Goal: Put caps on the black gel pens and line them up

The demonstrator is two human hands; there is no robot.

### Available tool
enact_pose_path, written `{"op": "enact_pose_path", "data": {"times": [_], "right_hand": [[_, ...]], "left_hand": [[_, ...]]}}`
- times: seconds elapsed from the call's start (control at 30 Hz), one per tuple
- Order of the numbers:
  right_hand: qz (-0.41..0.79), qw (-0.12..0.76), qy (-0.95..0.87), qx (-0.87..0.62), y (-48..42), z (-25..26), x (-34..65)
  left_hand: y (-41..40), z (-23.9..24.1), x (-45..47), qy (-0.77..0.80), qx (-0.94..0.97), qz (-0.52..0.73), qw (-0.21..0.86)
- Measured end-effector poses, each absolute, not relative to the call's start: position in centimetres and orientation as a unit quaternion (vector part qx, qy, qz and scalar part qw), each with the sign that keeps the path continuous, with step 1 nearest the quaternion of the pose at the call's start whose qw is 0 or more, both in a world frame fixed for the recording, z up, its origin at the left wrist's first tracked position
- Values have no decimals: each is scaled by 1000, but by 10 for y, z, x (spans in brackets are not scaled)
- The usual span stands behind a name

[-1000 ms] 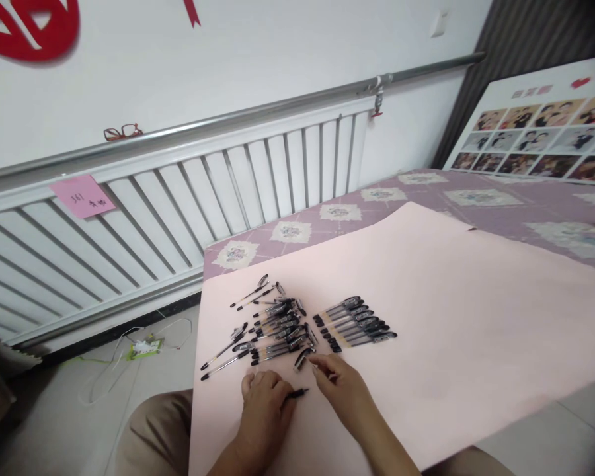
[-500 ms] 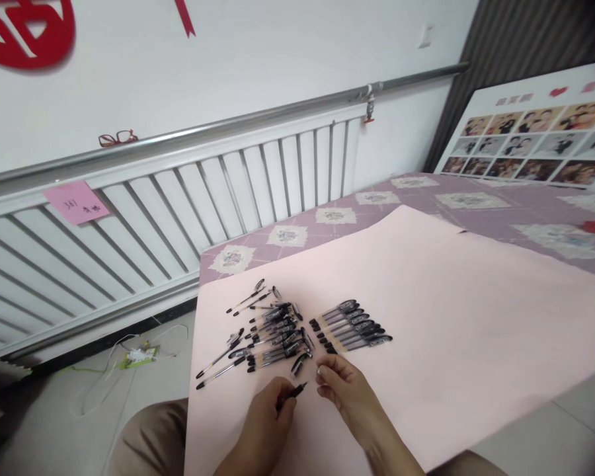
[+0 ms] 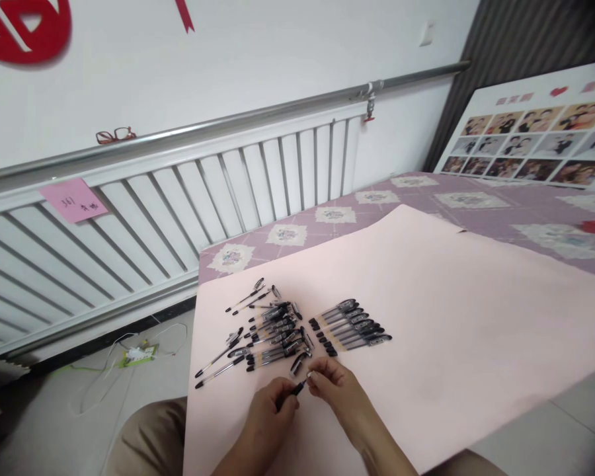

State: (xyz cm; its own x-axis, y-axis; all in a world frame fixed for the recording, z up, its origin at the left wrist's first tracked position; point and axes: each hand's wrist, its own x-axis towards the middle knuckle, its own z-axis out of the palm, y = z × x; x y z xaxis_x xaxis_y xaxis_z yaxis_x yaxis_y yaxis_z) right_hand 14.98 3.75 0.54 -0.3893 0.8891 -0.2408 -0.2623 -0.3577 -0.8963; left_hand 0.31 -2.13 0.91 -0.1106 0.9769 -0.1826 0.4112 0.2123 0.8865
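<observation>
My left hand (image 3: 269, 415) is closed round a black pen (image 3: 298, 389), its uncapped tip pointing up and to the right. The thumb and fingers of my right hand (image 3: 338, 390) are pinched together at that tip. Whatever sits between them is too small to make out. A loose black pen cap (image 3: 298, 363) lies just beyond my hands. Behind it is a jumbled pile of pens and caps (image 3: 272, 338). To the right, several capped pens (image 3: 352, 325) lie side by side in a slanted row.
Pale pink paper (image 3: 456, 317) covers the near part of a table with a purple patterned cloth (image 3: 416, 197). A white radiator (image 3: 277, 168) runs along the wall behind. A photo board (image 3: 540, 139) leans at the back right. Cables and a power strip (image 3: 139, 355) are on the floor.
My right hand has moved left, bringing its pinched fingers to the pen's tip. My left hand has hardly moved and still holds the pen.
</observation>
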Motion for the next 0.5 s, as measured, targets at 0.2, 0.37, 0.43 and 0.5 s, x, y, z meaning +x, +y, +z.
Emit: {"op": "enact_pose_path", "data": {"times": [0.2, 0.37, 0.43, 0.5], "right_hand": [[723, 382, -435, -378, 37, 8, 149], [724, 375, -449, -365, 37, 9, 148], [726, 378, -446, -363, 37, 8, 148], [725, 374, -443, -371, 37, 7, 148]], "left_hand": [[-22, 10, 3, 662, 533, 337, 405], [-23, 15, 4, 657, 527, 349, 410], [-23, 15, 4, 658, 527, 347, 410], [-24, 16, 4, 660, 527, 346, 409]]}}
